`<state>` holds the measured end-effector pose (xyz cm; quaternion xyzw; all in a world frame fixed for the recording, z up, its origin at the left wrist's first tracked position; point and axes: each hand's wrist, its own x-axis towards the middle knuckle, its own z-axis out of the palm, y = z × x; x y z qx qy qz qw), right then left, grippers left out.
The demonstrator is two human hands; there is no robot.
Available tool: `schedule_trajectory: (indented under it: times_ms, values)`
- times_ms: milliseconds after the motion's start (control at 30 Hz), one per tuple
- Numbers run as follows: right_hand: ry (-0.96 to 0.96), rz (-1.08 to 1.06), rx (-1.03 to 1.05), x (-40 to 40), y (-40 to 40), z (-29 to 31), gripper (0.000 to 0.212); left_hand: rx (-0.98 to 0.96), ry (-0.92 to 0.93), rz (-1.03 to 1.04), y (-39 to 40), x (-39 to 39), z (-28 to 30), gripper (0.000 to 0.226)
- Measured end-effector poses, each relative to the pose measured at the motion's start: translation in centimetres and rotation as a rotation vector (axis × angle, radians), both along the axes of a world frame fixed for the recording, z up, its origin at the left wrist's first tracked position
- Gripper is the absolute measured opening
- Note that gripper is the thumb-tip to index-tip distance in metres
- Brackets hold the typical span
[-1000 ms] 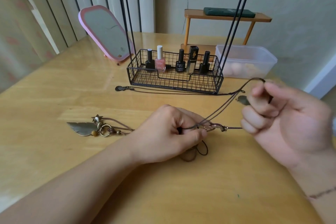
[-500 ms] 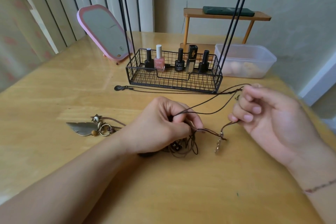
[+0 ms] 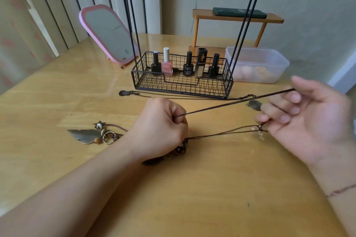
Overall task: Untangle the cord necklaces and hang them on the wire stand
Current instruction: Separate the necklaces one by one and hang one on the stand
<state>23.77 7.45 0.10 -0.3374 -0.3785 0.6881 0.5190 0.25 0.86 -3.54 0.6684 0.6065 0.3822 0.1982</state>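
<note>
My left hand [image 3: 161, 129] is a closed fist on the dark brown cord necklaces [image 3: 231, 104], with a small tangle [image 3: 181, 148] bunched under it. My right hand [image 3: 308, 119] pinches the same cords out to the right; two taut runs stretch between the hands. A small clear pendant [image 3: 261, 134] dangles below my right fingers. A necklace with a bronze leaf pendant [image 3: 84, 135] and beads lies left of my fist. A thin chain necklace [image 3: 173, 96] lies in front of the black wire stand [image 3: 183, 84], whose rods rise out of view.
Several nail polish bottles [image 3: 167, 63] stand in the stand's basket. A pink-framed mirror [image 3: 109, 34] leans at the back left. A clear plastic box [image 3: 258, 65] sits at the back right, beside a small wooden shelf [image 3: 237, 19]. The wooden table [image 3: 192, 198] stretches toward me.
My right hand has pulled away to the right and up, drawing the slack cords taut. My left hand has closed tighter over the tangle and stays in place.
</note>
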Motion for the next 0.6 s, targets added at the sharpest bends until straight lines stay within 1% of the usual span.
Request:
schedule_trajectory:
  times_ms: [33,67,167,267,333,367,400,467,500,533,600]
  values:
    - [0.103,0.016,-0.046,0.0,-0.1,0.0,0.029,-0.007,0.01,-0.006,0.0,0.1,0.0,0.027]
    - [0.165,0.024,-0.068,-0.1,-0.2,0.0,0.029,-0.01,0.022,-0.017,-0.1,0.1,0.0,0.028]
    - [0.222,0.066,-0.071,-0.4,-0.4,-0.4,0.028,-0.011,0.012,-0.081,-0.1,0.0,-0.3,0.025]
    - [0.297,0.199,-0.09,-0.4,-0.2,-1.4,0.027,-0.029,-0.118,-0.184,-0.3,0.4,-0.3,0.022]
    - [0.444,0.35,-0.106,-0.2,0.0,-1.9,0.027,-0.068,-0.187,-0.255,-0.5,0.8,-0.1,0.016]
    - [0.508,0.377,-0.106,-0.2,0.0,-2.0,0.028,-0.074,-0.168,-0.266,-0.5,0.9,-0.1,0.015]
    - [0.541,0.341,-0.098,-0.2,0.0,-2.0,0.03,-0.07,-0.128,-0.264,-0.5,0.8,-0.1,0.015]
    - [0.548,0.231,-0.085,-0.5,-0.1,-1.8,0.032,-0.051,-0.069,-0.261,-0.7,1.0,0.0,0.019]
    - [0.564,0.218,-0.095,-0.8,-0.3,-1.9,0.031,-0.042,-0.062,-0.267,-0.8,1.2,0.1,0.022]
    - [0.593,0.242,-0.112,-1.1,-0.5,-2.1,0.03,-0.043,-0.075,-0.278,-1.0,1.6,0.3,0.026]
    - [0.646,0.376,-0.143,-1.7,-0.7,-2.8,0.028,-0.09,-0.139,-0.282,-1.3,2.7,0.5,0.036]
